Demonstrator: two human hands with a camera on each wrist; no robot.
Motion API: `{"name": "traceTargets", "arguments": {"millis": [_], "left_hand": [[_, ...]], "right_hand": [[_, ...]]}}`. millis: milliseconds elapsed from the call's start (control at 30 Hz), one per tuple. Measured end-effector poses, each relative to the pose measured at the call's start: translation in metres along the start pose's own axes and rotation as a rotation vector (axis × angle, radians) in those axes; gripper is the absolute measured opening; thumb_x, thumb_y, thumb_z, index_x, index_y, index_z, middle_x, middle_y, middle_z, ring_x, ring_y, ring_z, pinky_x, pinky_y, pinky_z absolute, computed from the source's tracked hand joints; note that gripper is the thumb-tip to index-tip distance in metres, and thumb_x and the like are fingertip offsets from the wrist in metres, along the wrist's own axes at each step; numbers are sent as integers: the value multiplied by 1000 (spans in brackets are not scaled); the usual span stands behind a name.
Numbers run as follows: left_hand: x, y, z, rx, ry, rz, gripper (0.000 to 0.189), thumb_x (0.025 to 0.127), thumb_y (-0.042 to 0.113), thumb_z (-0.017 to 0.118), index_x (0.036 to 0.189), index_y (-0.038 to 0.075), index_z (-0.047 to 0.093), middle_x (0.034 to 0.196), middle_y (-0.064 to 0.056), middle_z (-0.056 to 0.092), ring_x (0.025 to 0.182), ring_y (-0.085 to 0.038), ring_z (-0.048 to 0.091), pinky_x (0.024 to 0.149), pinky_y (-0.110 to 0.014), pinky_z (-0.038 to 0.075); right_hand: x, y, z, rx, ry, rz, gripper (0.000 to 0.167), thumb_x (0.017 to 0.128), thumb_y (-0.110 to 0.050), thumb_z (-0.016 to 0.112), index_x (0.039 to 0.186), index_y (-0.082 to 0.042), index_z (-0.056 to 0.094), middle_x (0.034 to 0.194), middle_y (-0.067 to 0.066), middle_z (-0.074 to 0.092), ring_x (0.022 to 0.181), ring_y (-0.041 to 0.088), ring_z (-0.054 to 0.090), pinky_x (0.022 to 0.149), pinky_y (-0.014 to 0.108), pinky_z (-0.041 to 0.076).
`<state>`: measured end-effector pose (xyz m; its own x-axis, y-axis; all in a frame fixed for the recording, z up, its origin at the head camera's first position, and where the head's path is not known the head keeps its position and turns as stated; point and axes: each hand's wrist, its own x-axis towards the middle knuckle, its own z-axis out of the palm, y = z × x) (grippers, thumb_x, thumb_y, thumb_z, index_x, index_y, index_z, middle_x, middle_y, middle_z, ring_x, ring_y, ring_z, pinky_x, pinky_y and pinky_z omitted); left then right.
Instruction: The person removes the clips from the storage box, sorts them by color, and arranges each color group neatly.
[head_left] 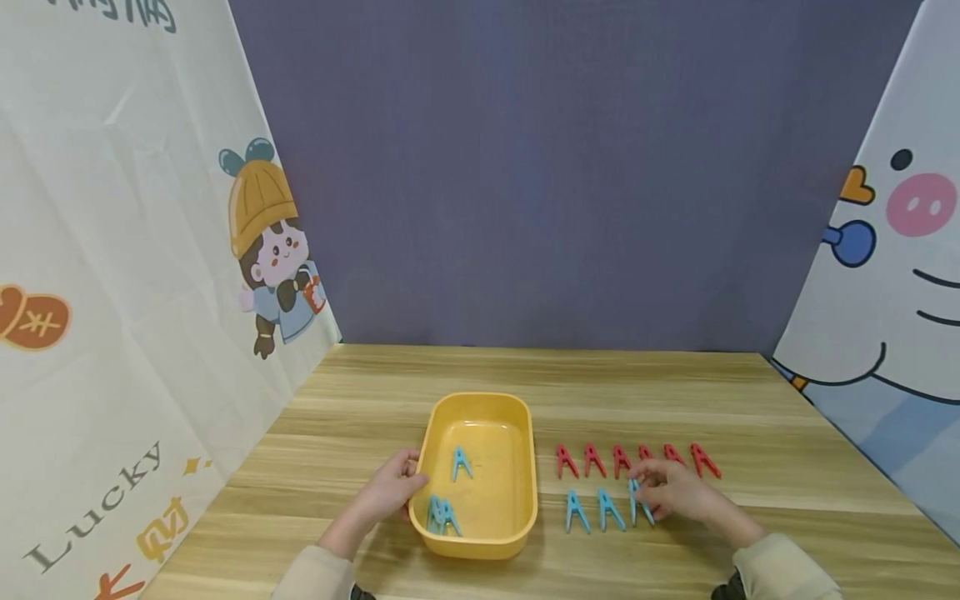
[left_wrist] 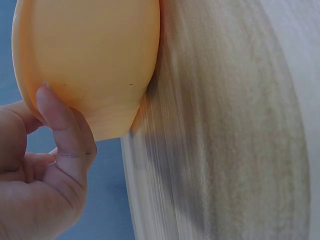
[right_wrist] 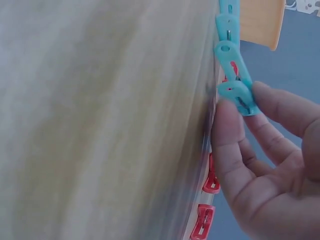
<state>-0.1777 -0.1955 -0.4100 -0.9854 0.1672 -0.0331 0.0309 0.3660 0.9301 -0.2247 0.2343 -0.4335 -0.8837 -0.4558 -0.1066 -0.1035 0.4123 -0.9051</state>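
Note:
My left hand (head_left: pixel 394 483) grips the left rim of a yellow plastic tub (head_left: pixel 533 492), thumb on the rim and fingers against the outer wall (left_wrist: pixel 107 65). Inside the tub lie blue clothespins: one by itself (head_left: pixel 461 463) and two close together (head_left: pixel 450 518) near the front left corner. To the right, my right hand (head_left: pixel 678 492) pinches a blue clothespin (right_wrist: pixel 239 97) between thumb and fingertips, at the right end of a short blue row. Two more blue clothespins, a left one (head_left: pixel 575 511) and a middle one (head_left: pixel 611 510), lie on the table beside it.
Behind the blue row, several red clothespins (head_left: pixel 591 460) lie in a line on the wooden table (head_left: pixel 405 375), partly covered by my right hand. A dark blue panel (head_left: pixel 525 183) stands at the back. Printed white panels flank the table left (head_left: pixel 150 250) and right (head_left: pixel 885 308).

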Motion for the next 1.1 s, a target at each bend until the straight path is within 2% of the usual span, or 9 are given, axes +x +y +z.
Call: {"name": "traceTargets", "arguments": {"millis": [367,600,867,1100], "left_hand": [[1,-1,-1,-2,-10,6,36,90,6,49,121,-10,39,83,-10,45,58,-17,53,48,-35,50],[0,-1,0,5,0,0,37,90,7,50,121,-10,39,83,-10,45,60,-18,53,49,-37,51],[1,0,0,1,-3,4,36,90,6,50,121,-10,39,82,-9,44,59,-17,51,48,-37,50],[0,-1,0,-13,-1,-19,37,90,7,50,122,-9,39,84,-10,45,60,-18,52,48,-37,50]], "right_hand": [[-1,-5,2,-43,-20,45,30,86,-7,61,108,12,52,82,10,51,67,21,53,55,35,53],[0,-4,4,-83,0,64,26,85,-7,62,105,9,56,80,9,51,67,21,53,55,35,53],[0,-3,5,-111,18,78,25,84,-4,63,104,9,57,79,9,51,66,20,54,54,36,53],[-1,-9,-1,-108,20,59,27,83,-3,60,106,11,56,81,9,52,66,21,55,53,36,53]]}}
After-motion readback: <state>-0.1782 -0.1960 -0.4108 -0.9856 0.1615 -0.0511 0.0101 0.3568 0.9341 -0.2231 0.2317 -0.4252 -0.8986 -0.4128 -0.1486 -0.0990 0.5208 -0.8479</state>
